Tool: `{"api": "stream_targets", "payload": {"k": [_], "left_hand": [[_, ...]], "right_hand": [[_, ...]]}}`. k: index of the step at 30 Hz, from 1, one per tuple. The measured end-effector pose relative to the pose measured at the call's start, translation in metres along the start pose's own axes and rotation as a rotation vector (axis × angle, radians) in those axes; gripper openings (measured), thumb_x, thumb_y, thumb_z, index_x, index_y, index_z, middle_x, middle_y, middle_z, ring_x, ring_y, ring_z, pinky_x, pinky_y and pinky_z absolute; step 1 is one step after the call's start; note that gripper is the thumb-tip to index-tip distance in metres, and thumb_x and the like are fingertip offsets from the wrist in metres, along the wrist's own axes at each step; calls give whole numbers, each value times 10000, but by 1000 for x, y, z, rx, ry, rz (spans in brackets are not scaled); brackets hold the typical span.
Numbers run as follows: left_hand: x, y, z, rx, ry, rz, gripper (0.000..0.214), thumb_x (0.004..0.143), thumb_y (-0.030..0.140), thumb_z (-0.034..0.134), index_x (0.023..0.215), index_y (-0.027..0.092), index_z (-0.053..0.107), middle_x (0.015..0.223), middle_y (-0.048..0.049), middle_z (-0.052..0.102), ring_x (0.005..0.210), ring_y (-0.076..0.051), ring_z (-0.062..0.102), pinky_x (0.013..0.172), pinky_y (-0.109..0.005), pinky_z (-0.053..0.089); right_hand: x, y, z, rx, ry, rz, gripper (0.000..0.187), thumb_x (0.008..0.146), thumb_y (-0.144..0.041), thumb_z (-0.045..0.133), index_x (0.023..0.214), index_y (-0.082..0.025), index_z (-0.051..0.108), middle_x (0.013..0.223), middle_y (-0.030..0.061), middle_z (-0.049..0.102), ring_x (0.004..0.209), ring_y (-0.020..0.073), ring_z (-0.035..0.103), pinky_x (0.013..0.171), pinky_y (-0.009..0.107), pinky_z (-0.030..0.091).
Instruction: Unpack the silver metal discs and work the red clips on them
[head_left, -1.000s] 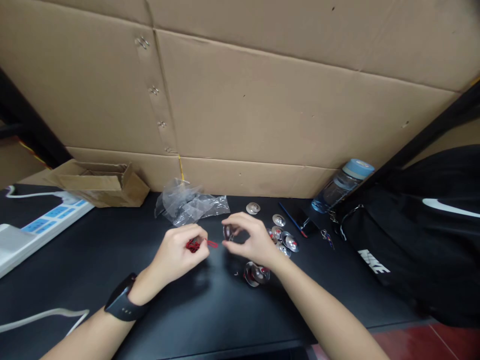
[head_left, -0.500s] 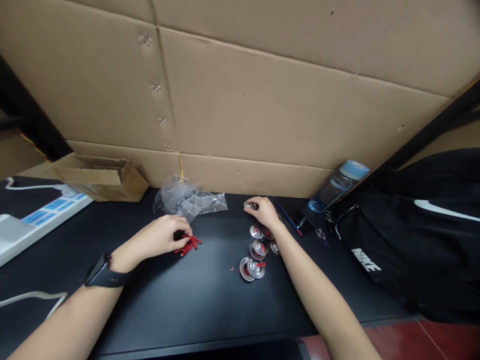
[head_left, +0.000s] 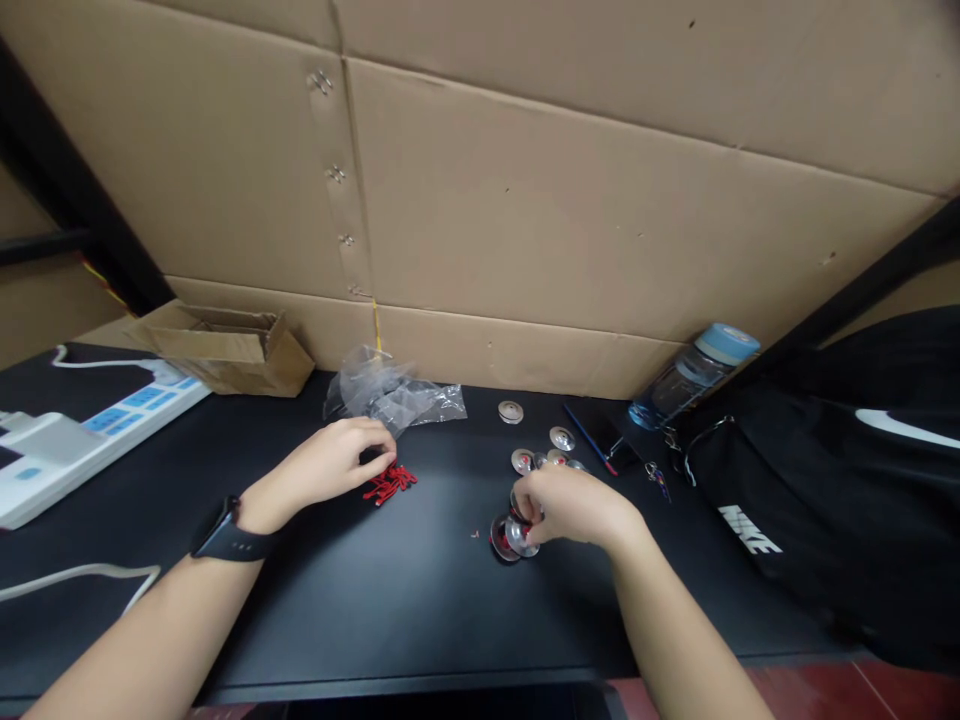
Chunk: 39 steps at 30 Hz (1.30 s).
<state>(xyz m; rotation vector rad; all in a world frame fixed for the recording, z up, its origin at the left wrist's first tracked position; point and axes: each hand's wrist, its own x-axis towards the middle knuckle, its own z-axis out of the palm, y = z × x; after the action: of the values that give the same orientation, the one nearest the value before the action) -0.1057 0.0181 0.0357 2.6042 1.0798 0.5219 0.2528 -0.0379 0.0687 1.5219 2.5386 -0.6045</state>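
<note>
My left hand [head_left: 351, 455], with a dark watch [head_left: 225, 532] on its wrist, rests at the pile of short red cords [head_left: 391, 486]. Its thumb and fingers are pinched together at the top of the pile, and whatever lies between the tips is hidden. Over the nearest silver finger cymbals [head_left: 519, 537], which carry red loops, my right hand [head_left: 574, 505] reaches in with its fingers curled on one of them. Behind that hand lie several more cymbals [head_left: 523, 460], partly covered. A stacked pair of cymbals [head_left: 511, 412] sits apart, farther back on the black table [head_left: 375, 610].
A crumpled clear plastic bag [head_left: 390, 395] and an open cardboard box [head_left: 225, 350] stand by the cardboard wall. Left is a white power strip [head_left: 112, 435]. To the right are a pen [head_left: 589, 438], a phone [head_left: 611, 440], keys [head_left: 658, 480], a water bottle [head_left: 690, 375] and a black bag [head_left: 847, 500].
My right hand has let go of the cymbals at the back and come toward me to the nearest ones. My left hand stays at the red cords. The view has turned slightly left.
</note>
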Motion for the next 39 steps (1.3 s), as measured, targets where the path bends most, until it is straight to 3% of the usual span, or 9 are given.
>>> {"api": "stream_targets", "payload": {"k": [3,6,9,13,16,25,30,34,39], "left_hand": [[1,4,-2,-34,30,27,215,995,272,542,893,208,721,913,-39,733,863,-181,662,808,-257,474],[3,15,1,-111,59,48,231,1001,291,553,889,206,735,882,-41,737,834,-176,665,815,-263,484],[5,36,11,-258,26,48,196,995,318,585,950,217,748,898,-34,743,800,-163,675,780,-252,498],[6,66,28,-459,52,11,182,983,363,632,1053,224,727,980,-28,751,852,-167,684,809,-259,510],[5,77,36,-519,131,-37,174,988,361,630,966,208,709,923,-16,744,828,-159,673,796,-257,506],[4,62,39,-662,152,-56,300,974,272,593,1244,179,687,1063,-88,766,932,-211,715,864,-325,566],[6,60,42,-768,128,-91,226,964,280,629,1135,167,724,989,-74,773,898,-197,719,846,-308,568],[8,64,45,-838,124,-128,138,947,270,657,1010,166,722,928,-53,772,860,-181,723,812,-281,566],[9,67,48,-873,162,-166,57,874,207,673,891,159,699,813,-16,731,741,-146,686,698,-238,545]], "right_hand": [[4,-5,5,-19,-36,-41,252,633,36,763,674,-207,711,660,-12,676,619,150,623,536,244,306],[8,-11,1,187,-37,-275,239,742,10,726,824,-214,742,702,-29,698,635,137,638,591,225,402],[12,-23,-2,447,131,-452,175,882,-93,697,984,-228,745,867,-5,758,741,147,684,716,241,497],[23,-42,9,659,441,-436,101,940,-182,687,1019,-219,739,980,29,772,857,171,705,820,277,539],[32,-48,19,745,491,-437,174,941,-188,682,1107,-219,722,969,27,762,879,172,710,841,285,558],[39,-48,26,814,513,-456,299,968,-283,682,1261,-232,706,978,47,741,911,191,700,890,338,571],[40,-54,32,822,512,-485,323,973,-294,671,1293,-250,692,950,44,683,898,187,669,867,328,569],[46,-55,41,779,559,-554,404,888,-315,791,1280,-269,705,928,23,625,865,173,643,828,310,572],[52,-52,50,697,636,-560,506,804,-338,872,1285,-301,719,1245,77,578,861,151,657,847,328,592]]}}
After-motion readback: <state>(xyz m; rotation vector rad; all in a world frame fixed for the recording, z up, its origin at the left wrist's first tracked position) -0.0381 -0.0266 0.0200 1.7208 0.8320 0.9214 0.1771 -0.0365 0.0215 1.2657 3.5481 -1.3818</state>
